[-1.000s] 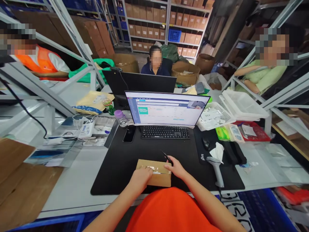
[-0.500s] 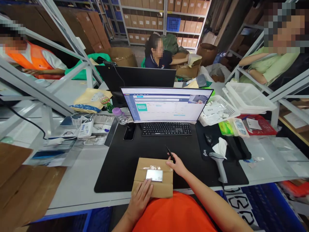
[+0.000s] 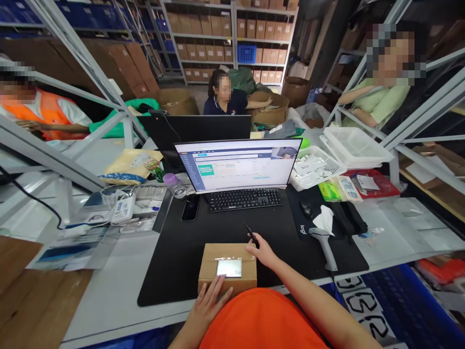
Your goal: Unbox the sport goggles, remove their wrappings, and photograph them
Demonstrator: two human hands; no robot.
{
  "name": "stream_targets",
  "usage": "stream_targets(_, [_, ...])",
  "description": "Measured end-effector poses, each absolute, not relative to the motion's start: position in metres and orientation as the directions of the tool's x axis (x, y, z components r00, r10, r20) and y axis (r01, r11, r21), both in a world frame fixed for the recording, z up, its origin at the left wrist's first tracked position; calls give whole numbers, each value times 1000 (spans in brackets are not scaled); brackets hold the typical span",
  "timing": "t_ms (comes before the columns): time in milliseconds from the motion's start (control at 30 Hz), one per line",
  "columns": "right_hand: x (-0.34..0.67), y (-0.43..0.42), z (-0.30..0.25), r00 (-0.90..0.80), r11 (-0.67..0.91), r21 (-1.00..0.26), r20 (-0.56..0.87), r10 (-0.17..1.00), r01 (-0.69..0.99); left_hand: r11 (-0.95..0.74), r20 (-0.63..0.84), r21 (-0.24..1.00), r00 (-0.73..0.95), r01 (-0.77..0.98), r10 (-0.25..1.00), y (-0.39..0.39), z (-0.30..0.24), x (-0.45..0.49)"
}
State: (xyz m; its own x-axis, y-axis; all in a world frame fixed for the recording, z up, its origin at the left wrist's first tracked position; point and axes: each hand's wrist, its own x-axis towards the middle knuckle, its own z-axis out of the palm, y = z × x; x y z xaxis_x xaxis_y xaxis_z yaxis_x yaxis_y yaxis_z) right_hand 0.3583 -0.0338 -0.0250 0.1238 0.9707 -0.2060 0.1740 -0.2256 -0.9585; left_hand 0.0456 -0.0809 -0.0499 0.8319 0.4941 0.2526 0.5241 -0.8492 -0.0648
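A small brown cardboard box point(image 3: 228, 251) lies near the front edge of the black desk mat point(image 3: 163, 271), against my orange top. Clear tape crosses its upper face. On that face lies a white rectangular label or card point(image 3: 229, 268) with a few grey letters. My left hand point(image 3: 211, 296) rests at the box's near left side, fingers stretched out and fingertips at the label's lower edge. A slim black pen point(image 3: 251, 235), pointing up and left, is held in my right hand point(image 3: 262, 250), which touches the box's right far corner.
Beyond the box stand a keyboard point(image 3: 245, 199) and a lit monitor point(image 3: 240, 165). A phone point(image 3: 190, 207) and a purple-capped bottle point(image 3: 175, 185) are left of the keyboard. To the right are a mouse point(image 3: 306, 209), a barcode scanner point(image 3: 326, 248) and white baskets point(image 3: 316, 167). Several people work beyond.
The view has shifted, and more of the box's near side shows. My left fingers are more spread and nearer the box's front edge. The pen stays in my right hand.
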Motion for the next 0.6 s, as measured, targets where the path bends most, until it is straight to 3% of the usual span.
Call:
stream_targets(67, [357,-33,-24,139,-208,-958,-183,973,196,-868,246,19,839,497,486,-59,-21,54])
stream_targets(133, [355,-32,-23,148,-190,-955,-159,976,228,-795,269,84,755,601,599,-31,6,75])
stream_targets(200, [355,-30,-20,151,-168,-948,-131,980,270,-773,165,97,756,627,634,-2,25,102])
stream_targets(267, [357,-32,-14,152,-136,-937,-90,984,321,-810,-41,82,814,581,579,20,34,128])
stream_targets(467, [399,-83,14,65,-25,-887,5,998,461,-860,-137,83,861,503,490,39,20,152])
stream_targets(600, [426,-120,30,-184,91,-644,-79,980,760,-877,-160,84,875,473,457,42,10,147])
